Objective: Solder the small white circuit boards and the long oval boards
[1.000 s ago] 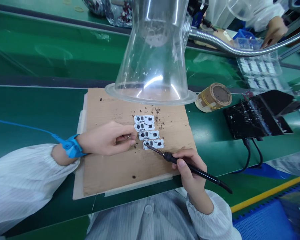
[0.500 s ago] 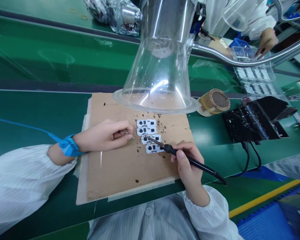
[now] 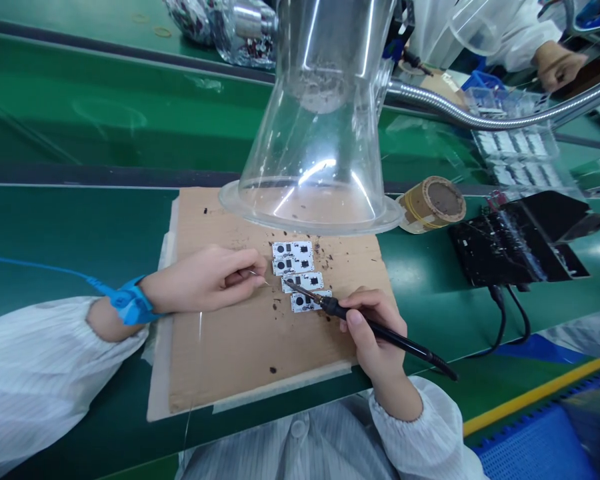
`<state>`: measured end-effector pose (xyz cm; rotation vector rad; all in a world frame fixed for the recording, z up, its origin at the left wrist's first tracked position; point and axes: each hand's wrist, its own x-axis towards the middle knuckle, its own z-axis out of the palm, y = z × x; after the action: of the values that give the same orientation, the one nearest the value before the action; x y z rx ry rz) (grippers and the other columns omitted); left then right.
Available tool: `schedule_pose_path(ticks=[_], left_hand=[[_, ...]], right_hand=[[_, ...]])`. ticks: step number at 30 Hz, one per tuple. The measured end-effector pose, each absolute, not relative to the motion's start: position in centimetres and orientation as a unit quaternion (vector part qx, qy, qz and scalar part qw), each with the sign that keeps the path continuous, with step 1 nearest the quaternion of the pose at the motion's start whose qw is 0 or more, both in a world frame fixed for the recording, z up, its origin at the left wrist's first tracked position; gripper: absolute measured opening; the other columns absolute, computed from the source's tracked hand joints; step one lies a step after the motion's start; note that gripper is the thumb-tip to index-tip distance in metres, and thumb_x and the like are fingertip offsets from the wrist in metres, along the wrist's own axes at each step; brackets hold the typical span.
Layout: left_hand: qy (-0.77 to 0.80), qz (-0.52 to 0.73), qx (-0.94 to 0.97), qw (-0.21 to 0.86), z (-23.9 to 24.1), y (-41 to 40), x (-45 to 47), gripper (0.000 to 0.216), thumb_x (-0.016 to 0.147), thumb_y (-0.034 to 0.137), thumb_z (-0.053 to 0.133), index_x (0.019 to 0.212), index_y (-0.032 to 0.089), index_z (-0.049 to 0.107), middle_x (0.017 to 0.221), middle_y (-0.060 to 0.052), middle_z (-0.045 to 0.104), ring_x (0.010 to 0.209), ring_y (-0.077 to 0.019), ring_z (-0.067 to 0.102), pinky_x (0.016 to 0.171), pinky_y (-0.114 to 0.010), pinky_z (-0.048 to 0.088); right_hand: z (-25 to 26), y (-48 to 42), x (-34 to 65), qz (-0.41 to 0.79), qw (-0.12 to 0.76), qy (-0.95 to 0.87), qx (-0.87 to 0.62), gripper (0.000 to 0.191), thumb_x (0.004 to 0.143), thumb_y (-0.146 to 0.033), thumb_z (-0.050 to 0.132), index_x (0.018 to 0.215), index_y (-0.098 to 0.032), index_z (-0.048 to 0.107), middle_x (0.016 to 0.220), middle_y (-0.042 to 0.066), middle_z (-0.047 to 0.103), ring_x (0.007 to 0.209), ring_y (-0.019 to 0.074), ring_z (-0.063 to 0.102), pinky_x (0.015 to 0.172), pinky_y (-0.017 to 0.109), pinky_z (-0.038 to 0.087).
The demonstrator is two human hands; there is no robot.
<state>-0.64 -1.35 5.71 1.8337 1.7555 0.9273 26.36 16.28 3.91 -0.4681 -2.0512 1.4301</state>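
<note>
Left hand (image 3: 203,280) is pinched shut on a thin solder wire (image 3: 258,275). The wire end sits just beside the white circuit boards (image 3: 293,258), not touching them as far as I can tell. Right hand (image 3: 375,333) is closed pen-style on a black soldering iron (image 3: 415,350), with the tip at the left end of the third board down. Versus the previous frame, that tip has shifted left from the board's middle towards its edge. Four boards are in a staggered column on a cardboard sheet (image 3: 240,360), taped to the green desk (image 3: 80,227), with dark flecks scattered around them. The clear flared fume hood (image 3: 310,147) stands just above the boards, its rim over the cardboard. Blue wrist strap (image 3: 133,303) is on the left wrist. Co-worker's hand (image 3: 555,65), top right, has moved up and to the right.
</note>
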Motion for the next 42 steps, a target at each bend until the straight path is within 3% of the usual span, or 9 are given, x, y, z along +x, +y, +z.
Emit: schedule_pose_path(ticks=[42], left_hand=[[0.636, 0.324, 0.667, 0.215, 5.73, -1.33, -0.66, 0.014, 0.106, 0.021, 0.054, 0.092, 0.020, 0.059, 0.059, 0.010, 0.042, 0.048, -0.0084, 0.040, 0.050, -0.019, 0.031]], right_hand=[[3.70, 16.25, 26.67, 0.553, 0.285, -0.766, -0.164, 0.010, 0.109, -0.032, 0.070, 0.106, -0.025, 0.075, 0.083, 0.002, 0.069, 0.066, 0.0147, 0.065, 0.060, 0.026, 0.053]])
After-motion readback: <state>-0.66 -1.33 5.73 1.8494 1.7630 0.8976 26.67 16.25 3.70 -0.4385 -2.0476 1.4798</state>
